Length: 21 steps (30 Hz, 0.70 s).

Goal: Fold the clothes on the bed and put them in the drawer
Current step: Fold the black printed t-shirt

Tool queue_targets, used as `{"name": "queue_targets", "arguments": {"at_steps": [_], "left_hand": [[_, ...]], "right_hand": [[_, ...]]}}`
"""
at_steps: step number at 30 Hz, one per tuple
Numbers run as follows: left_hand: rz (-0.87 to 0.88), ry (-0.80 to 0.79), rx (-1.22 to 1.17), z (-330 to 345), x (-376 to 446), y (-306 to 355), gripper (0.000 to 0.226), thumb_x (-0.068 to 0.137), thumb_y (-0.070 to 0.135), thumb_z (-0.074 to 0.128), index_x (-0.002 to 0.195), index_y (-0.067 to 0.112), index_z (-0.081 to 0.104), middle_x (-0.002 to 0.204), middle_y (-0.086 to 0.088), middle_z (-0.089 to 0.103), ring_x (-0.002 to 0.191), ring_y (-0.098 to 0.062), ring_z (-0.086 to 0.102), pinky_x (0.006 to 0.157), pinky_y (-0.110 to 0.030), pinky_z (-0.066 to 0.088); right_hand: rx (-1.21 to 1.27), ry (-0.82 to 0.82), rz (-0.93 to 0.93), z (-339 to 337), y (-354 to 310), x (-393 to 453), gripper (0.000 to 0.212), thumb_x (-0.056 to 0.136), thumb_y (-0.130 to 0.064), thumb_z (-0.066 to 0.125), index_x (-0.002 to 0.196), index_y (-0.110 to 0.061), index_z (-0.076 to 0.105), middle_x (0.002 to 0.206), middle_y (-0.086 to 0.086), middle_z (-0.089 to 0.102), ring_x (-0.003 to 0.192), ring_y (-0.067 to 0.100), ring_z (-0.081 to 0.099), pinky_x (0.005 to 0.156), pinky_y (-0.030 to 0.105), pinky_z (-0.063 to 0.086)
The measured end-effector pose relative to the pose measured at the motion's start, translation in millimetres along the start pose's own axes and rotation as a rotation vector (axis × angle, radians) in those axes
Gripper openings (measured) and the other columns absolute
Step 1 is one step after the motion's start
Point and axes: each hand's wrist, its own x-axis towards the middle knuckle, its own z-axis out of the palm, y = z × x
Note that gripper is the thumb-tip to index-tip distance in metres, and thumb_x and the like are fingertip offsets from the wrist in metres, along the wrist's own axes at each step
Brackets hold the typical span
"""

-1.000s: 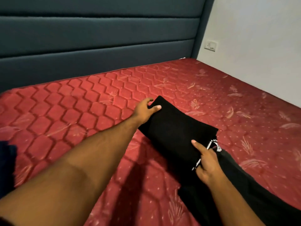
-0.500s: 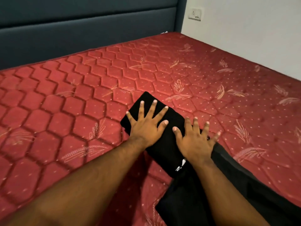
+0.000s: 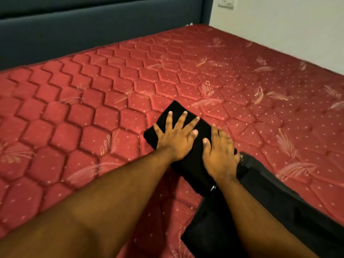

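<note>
Where a second ago both hands pinched the folded black garment (image 3: 188,155), left hand (image 3: 175,138) and right hand (image 3: 219,155) now press it flat — grips released, fold nearly set.

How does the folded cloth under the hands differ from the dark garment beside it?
The folded cloth is a compact block, pressed flat by the left hand and right hand; the dark garment lies long and spread out, untouched. The cloth looks blacker, the garment greyer. Both rest on the mattress.
</note>
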Motion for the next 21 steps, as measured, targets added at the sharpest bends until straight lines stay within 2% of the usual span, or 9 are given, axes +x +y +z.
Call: {"name": "queue_targets", "arguments": {"at_steps": [2, 4, 7, 10, 12, 14, 17, 21], "left_hand": [[-0.008, -0.166, 0.009, -23.0, 4.6, 7.5, 0.049, 0.097, 0.061, 0.018, 0.143, 0.061, 0.000, 0.160, 0.018, -0.013, 0.144, -0.028, -0.025, 0.104, -0.075, -0.008], [0.001, -0.275, 0.037, -51.6, -0.6, 12.4, 0.051, 0.098, 0.058, 0.022, 0.144, 0.059, 0.000, 0.159, 0.017, -0.016, 0.144, -0.029, -0.025, 0.103, -0.076, -0.008], [0.015, -0.201, 0.052, -80.9, -29.0, 10.1, 0.051, 0.101, 0.049, 0.027, 0.146, 0.055, 0.004, 0.160, 0.017, -0.014, 0.146, -0.029, -0.021, 0.103, -0.076, -0.004], [-0.011, -0.054, 0.027, -100.0, -84.6, -1.0, 0.061, 0.101, 0.042, 0.035, 0.149, 0.048, -0.002, 0.160, 0.014, -0.017, 0.146, -0.028, -0.020, 0.105, -0.073, 0.001], [-0.075, 0.010, 0.040, -109.1, -131.0, -16.6, 0.072, 0.098, 0.035, 0.042, 0.152, 0.038, -0.005, 0.162, 0.010, -0.011, 0.148, -0.027, -0.013, 0.109, -0.071, 0.006], [-0.159, 0.001, 0.075, -110.0, -177.1, -45.8, 0.077, 0.094, 0.034, 0.045, 0.153, 0.030, -0.005, 0.162, 0.005, -0.005, 0.149, -0.028, -0.007, 0.110, -0.069, 0.011], [-0.281, -0.070, 0.098, -100.4, -236.5, -103.0, 0.073, 0.095, 0.039, 0.043, 0.154, 0.026, 0.002, 0.163, 0.001, -0.002, 0.149, -0.029, -0.002, 0.107, -0.071, 0.014], [-0.430, -0.133, 0.121, -73.3, -313.7, -200.3, 0.066, 0.097, 0.044, 0.039, 0.153, 0.026, 0.009, 0.163, -0.001, 0.001, 0.149, -0.029, -0.001, 0.109, -0.071, 0.006]], "right_hand": [[-0.002, -0.056, 0.012, -11.0, -3.6, 0.8, 0.058, 0.097, -0.054, 0.022, 0.151, -0.034, 0.015, 0.156, -0.003, 0.022, 0.143, 0.025, 0.020, 0.107, 0.065, 0.022], [-0.070, -0.140, 0.021, -27.8, -9.9, 0.0, 0.058, 0.098, -0.053, 0.018, 0.152, -0.034, 0.009, 0.160, -0.002, 0.014, 0.147, 0.029, 0.006, 0.109, 0.070, 0.009], [-0.254, -0.206, -0.043, -57.0, -28.6, -11.4, 0.060, 0.100, -0.051, 0.016, 0.153, -0.028, 0.001, 0.162, 0.001, -0.001, 0.146, 0.034, -0.012, 0.107, 0.070, -0.006], [-0.364, -0.105, -0.158, -89.9, -51.7, -31.4, 0.062, 0.101, -0.048, 0.020, 0.153, -0.021, 0.003, 0.162, 0.005, -0.003, 0.146, 0.036, -0.014, 0.107, 0.067, -0.012], [-0.421, -0.053, -0.243, -101.7, -70.4, -55.3, 0.064, 0.100, -0.048, 0.025, 0.153, -0.018, 0.007, 0.162, 0.008, 0.002, 0.147, 0.035, -0.011, 0.108, 0.066, -0.010], [-0.452, -0.061, -0.363, -93.7, -96.1, -88.6, 0.065, 0.099, -0.048, 0.029, 0.153, -0.018, 0.011, 0.161, 0.009, 0.006, 0.147, 0.033, -0.006, 0.111, 0.064, -0.007], [-0.407, -0.175, -0.516, -53.5, -142.7, -148.0, 0.063, 0.097, -0.048, 0.033, 0.152, -0.019, 0.020, 0.160, 0.009, 0.013, 0.148, 0.031, 0.002, 0.114, 0.061, 0.000], [-0.240, -0.415, -0.607, 26.8, -211.2, -233.6, 0.060, 0.097, -0.050, 0.035, 0.150, -0.023, 0.024, 0.159, 0.009, 0.016, 0.147, 0.030, 0.011, 0.116, 0.053, 0.011]]}}
